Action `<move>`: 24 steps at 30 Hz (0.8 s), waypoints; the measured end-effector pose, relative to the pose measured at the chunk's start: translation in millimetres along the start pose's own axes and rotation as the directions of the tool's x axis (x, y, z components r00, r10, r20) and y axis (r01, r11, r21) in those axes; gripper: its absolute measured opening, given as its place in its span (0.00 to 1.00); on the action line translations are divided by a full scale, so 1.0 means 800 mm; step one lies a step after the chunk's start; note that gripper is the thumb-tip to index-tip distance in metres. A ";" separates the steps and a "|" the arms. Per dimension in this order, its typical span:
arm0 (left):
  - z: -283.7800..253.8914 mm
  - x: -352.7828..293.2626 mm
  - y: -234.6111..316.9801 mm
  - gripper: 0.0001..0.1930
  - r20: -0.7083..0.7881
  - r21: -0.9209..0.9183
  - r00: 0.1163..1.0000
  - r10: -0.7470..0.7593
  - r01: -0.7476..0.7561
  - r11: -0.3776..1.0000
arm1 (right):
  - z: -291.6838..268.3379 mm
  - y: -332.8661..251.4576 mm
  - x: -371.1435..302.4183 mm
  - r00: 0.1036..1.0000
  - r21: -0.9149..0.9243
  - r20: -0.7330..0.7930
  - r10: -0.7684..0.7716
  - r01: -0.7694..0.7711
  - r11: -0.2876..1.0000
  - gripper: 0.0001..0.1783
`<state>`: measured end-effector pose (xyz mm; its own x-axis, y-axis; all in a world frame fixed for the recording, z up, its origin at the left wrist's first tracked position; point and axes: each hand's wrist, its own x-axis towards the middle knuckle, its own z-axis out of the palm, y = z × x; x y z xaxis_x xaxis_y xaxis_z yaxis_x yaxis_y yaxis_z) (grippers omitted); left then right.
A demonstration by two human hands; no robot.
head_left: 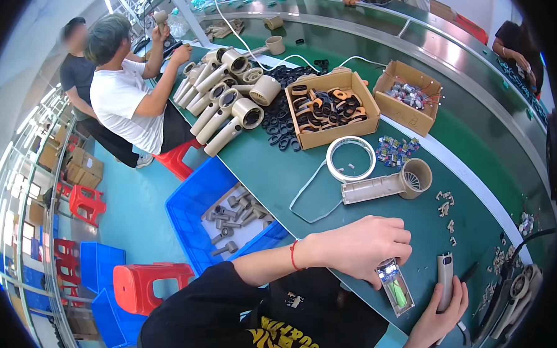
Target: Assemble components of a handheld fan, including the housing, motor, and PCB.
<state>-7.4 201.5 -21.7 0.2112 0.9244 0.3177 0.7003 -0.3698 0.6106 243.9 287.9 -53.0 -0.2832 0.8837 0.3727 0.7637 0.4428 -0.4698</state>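
Beige plastic surrounds the green cell [398, 293] inside the open casing [409, 303], and a small lit circuit board [388, 270] shows at its upper end. The left hand [372, 247] has its fingers curled over that end, pinching it; the knuckles hide the exact contact. At 3 o'clock from the casing, the right hand [445, 310] grips the lower part of a slim handle piece [445, 278] with a dark window near its top. The two hands are apart, each with its own part, and both parts are over the desk [272, 174].

Judging by the exposed inside, the step is one of handling or checking an opened unit, with the two parts not joined. A next move would call for a steady left pinch that keeps cell and board seated, and for the right hand to turn its piece without knocking the casing.

At 12 o'clock from the casing lies a beige fan body [375, 189], with small circuit boards [397, 151] beyond it; small beige pieces [445, 208] are scattered at 1 o'clock.
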 end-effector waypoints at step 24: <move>0.008 -0.001 0.001 0.17 -0.097 0.037 0.995 0.019 -0.016 0.999 | -0.014 -0.100 -0.012 0.882 0.429 0.338 -0.329 0.167 0.888 0.18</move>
<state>-2.8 201.3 -25.6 0.1573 0.9037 0.3981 0.7217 -0.3804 0.5784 192.2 242.1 -9.9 -0.6970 0.6846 0.2132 0.3817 0.6060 -0.6979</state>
